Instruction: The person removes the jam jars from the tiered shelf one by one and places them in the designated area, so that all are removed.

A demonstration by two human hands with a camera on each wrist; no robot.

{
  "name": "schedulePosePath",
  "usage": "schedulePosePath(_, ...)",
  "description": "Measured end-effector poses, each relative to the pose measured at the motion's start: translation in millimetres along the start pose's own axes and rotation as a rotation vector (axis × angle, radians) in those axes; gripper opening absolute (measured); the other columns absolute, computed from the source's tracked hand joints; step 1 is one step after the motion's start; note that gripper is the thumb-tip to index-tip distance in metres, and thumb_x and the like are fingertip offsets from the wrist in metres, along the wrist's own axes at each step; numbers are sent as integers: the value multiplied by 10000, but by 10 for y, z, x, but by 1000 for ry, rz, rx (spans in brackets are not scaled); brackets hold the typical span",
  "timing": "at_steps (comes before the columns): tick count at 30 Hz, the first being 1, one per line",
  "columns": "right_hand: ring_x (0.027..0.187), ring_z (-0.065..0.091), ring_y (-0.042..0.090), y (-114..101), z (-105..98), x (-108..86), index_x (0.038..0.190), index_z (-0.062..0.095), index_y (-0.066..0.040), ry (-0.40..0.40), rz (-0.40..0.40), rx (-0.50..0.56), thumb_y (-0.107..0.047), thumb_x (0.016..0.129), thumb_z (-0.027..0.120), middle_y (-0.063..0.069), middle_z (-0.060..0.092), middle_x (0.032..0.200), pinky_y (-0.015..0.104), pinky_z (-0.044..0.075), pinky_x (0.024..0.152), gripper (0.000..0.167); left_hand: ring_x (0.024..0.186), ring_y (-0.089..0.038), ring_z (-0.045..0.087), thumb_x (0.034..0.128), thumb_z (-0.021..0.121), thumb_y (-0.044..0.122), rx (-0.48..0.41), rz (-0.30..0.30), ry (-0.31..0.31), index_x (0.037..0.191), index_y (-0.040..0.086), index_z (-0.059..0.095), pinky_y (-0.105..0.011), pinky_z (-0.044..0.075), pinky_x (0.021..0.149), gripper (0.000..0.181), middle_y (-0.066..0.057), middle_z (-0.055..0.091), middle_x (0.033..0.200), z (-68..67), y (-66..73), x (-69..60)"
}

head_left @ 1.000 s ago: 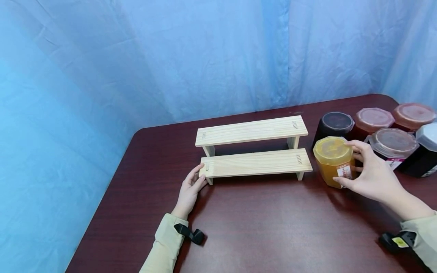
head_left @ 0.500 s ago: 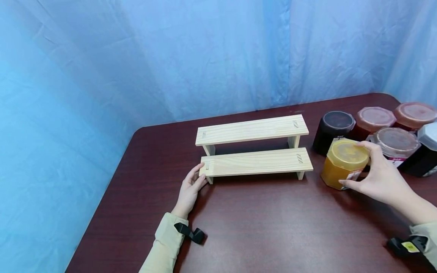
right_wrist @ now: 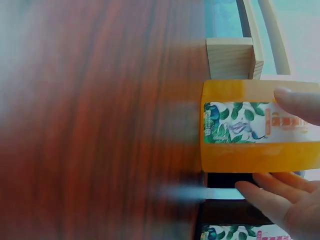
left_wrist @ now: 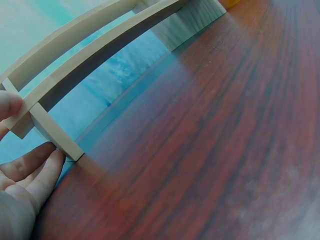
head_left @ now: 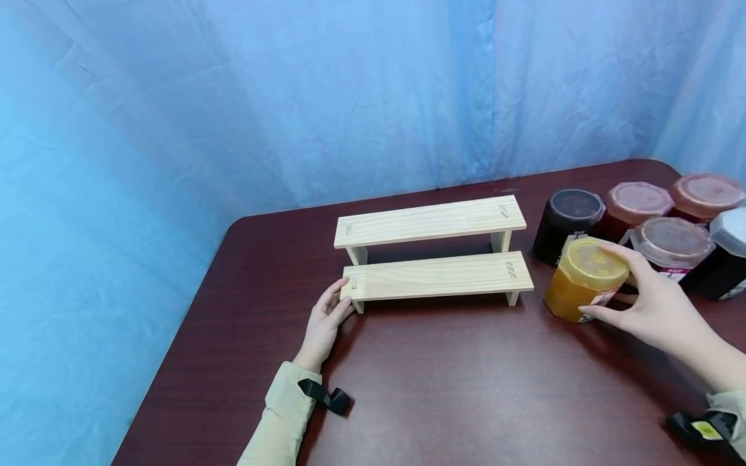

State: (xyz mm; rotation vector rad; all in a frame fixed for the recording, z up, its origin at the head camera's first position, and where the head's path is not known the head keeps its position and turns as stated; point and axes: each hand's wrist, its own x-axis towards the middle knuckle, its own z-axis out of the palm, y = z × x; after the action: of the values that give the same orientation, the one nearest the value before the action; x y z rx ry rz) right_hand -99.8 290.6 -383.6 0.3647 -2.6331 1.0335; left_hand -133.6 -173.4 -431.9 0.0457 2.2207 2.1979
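Observation:
My right hand (head_left: 658, 304) holds an orange-yellow, many-sided jar (head_left: 574, 291) with a translucent yellow lid, thumb on the near side and fingers round the right side. In the right wrist view the jar (right_wrist: 235, 157) shows a leafy label and appears to stand on the table. Left of it stands a two-step wooden rack: a lower shelf (head_left: 431, 278) in front of a higher one (head_left: 431, 222). At the lower shelf's left end, my left hand (head_left: 322, 320) grips the corner. The left wrist view shows fingertips (left_wrist: 55, 152) against the shelf's leg (left_wrist: 55, 132).
Several lidded jars crowd the table's right side: a black one (head_left: 562, 230) behind the yellow jar, reddish ones (head_left: 638, 200), a clear-lidded one (head_left: 673, 243) and a white-lidded one (head_left: 728, 252). A blue curtain (head_left: 373, 97) hangs behind the dark red table (head_left: 454, 388).
The yellow jar has shifted a little right and turned, its label swinging toward the right. My right hand moved right with it. The left hand and rack stay put.

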Motion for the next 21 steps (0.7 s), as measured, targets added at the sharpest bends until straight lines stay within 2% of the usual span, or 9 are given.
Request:
schedulePosePath(3,789,365,-262,-22,-15,-30,1459,303,-125,8,38,-26,-62,605,884,258,500,1136,15,424,548,1035,1061,-32,549,965,507,57,7,1,0,1405,20,416,-252,478,927,451,-220,497,1299,-5,-16,5)
schedulePosePath(4,784,454,-211,-33,-18,-40,1461,305,-128,12,53,-42,-86,613,885,266,495,1148,51,453,535,1028,1056,-27,551,965,506,57,5,1,0,1404,20,417,-249,479,924,449,-215,498,1298,-5,-19,6)
schedulePosePath(6,827,602,-37,-56,-26,-57,1467,305,-132,21,78,-74,-125,623,886,284,480,1181,158,515,526,1025,1051,-25,554,966,505,54,1,1,0,1404,21,418,-246,481,921,448,-212,497,1296,-6,-21,9)
schedulePosePath(7,848,645,92,-71,-29,-65,1471,305,-136,27,89,-98,-132,621,888,286,480,1189,208,529,520,1031,1050,-27,554,966,504,54,0,2,-1,1404,21,417,-248,480,922,447,-215,496,1294,-6,-20,10)
schedulePosePath(10,903,577,475,-111,-37,-84,1476,305,-143,42,113,-147,-132,620,886,281,502,1173,208,522,519,1034,1061,-31,549,966,508,60,2,2,0,1404,29,421,-256,477,930,448,-216,494,1306,-1,-12,11)
schedulePosePath(14,737,634,385,-131,-55,-95,1459,341,-143,64,105,-202,-162,594,896,274,594,1018,119,444,472,1029,1078,-47,543,965,512,69,4,5,-3,1408,26,414,-261,475,935,455,-235,484,1326,1,-10,8)
schedulePosePath(18,529,611,231,-129,-66,-78,1440,360,-115,73,93,-245,-188,576,900,276,632,868,237,443,462,1021,1094,-75,544,963,524,84,-10,17,-5,1406,14,411,-245,483,924,463,-254,473,1337,-4,-21,12)
schedulePosePath(20,509,598,228,-130,-59,-66,1433,367,-104,83,98,-258,-173,573,894,278,640,854,288,442,480,1011,1099,-83,544,962,529,90,-10,19,-2,1404,11,412,-241,486,919,464,-251,474,1339,-6,-28,13)
schedulePosePath(21,533,603,271,-129,-53,-60,1431,365,-96,87,102,-261,-165,576,889,292,638,865,349,460,489,1005,1097,-82,544,962,533,96,-2,20,-2,1403,10,415,-241,486,918,464,-249,480,1333,-8,-31,11)
